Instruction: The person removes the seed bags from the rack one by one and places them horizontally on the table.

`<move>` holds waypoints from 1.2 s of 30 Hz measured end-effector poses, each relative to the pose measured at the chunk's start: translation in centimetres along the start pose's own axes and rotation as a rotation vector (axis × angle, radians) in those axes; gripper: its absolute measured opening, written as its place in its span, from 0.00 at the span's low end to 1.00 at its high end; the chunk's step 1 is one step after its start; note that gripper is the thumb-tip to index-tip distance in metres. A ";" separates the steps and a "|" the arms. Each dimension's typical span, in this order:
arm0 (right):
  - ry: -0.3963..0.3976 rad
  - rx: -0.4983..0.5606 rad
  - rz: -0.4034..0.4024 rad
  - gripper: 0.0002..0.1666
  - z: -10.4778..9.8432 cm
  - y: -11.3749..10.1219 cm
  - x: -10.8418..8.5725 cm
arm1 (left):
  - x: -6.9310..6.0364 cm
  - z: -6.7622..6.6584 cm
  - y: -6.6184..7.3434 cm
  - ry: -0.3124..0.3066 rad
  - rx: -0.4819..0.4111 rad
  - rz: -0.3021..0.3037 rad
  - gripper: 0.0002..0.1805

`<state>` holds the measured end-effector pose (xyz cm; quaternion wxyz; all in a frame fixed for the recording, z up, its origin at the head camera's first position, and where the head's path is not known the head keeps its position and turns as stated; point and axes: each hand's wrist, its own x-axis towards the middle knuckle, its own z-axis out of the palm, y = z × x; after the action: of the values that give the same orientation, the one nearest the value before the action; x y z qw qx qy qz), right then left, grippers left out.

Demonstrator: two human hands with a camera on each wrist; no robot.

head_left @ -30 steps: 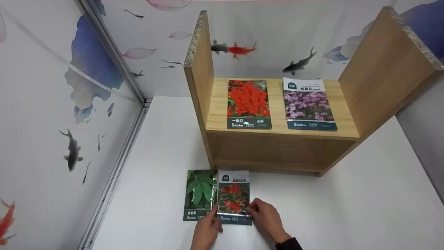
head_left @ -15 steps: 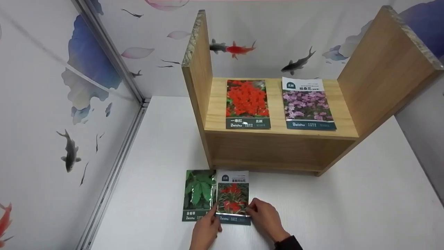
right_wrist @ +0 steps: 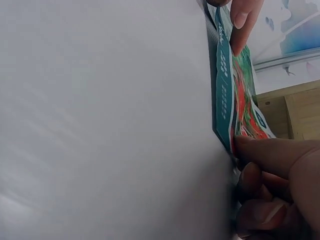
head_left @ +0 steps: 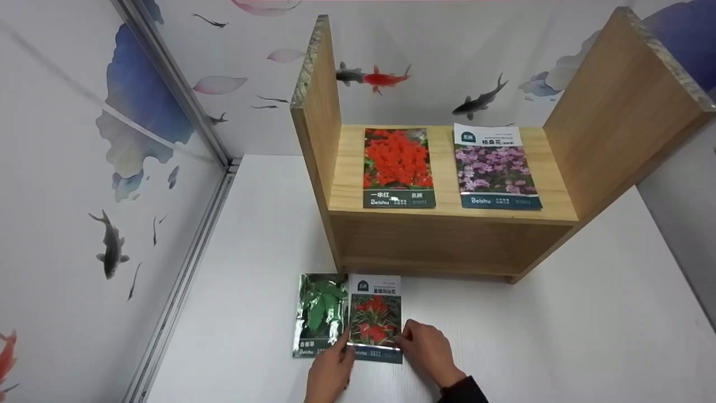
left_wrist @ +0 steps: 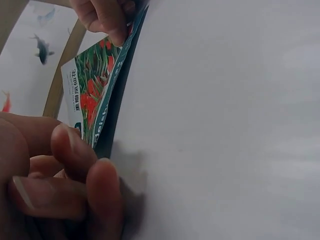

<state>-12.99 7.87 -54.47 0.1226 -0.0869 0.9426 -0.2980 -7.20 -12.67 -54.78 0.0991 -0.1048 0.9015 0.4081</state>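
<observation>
A red-flower packet (head_left: 375,319) lies on the white table, in front of the wooden shelf. Beside its left edge is a green-leaf packet (head_left: 320,313). My left hand (head_left: 329,372) has its index finger stretched along the seam between them, touching the red-flower packet; its other fingers are bent. With thumb and fingertips, my right hand (head_left: 429,352) pinches that packet's lower right edge. In the left wrist view the red-flower packet (left_wrist: 92,95) looks bowed, its near edge lifted. The right wrist view shows the right thumb (right_wrist: 270,152) on the packet's corner.
The wooden shelf (head_left: 447,215) stands behind the packets, with tall side boards. On its upper board lie a red salvia-like packet (head_left: 398,162) and a purple-flower packet (head_left: 495,168), apart. A printed wall (head_left: 251,129) rises behind and at the left.
The head view has shifted slightly, so things sit a little further left. Brighter glare shows on the green-leaf packet. Both hands hold nearly the same places.
</observation>
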 end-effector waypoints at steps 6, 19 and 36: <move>0.011 -0.024 -0.012 0.16 -0.1 0.0 0.0 | -0.2 0.1 0.1 0.031 0.078 -0.016 0.23; -0.009 -0.017 -0.039 0.17 -0.2 0.1 0.2 | -0.3 0.2 0.1 0.003 0.033 -0.030 0.26; -0.083 0.210 -0.011 0.17 -0.5 1.5 0.4 | -0.3 0.4 0.1 -0.019 -0.028 -0.115 0.29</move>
<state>-13.67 9.26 -55.07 0.1681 -0.0911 0.8998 -0.3921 -6.87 -12.31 -54.86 0.1297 -0.1539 0.8871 0.4154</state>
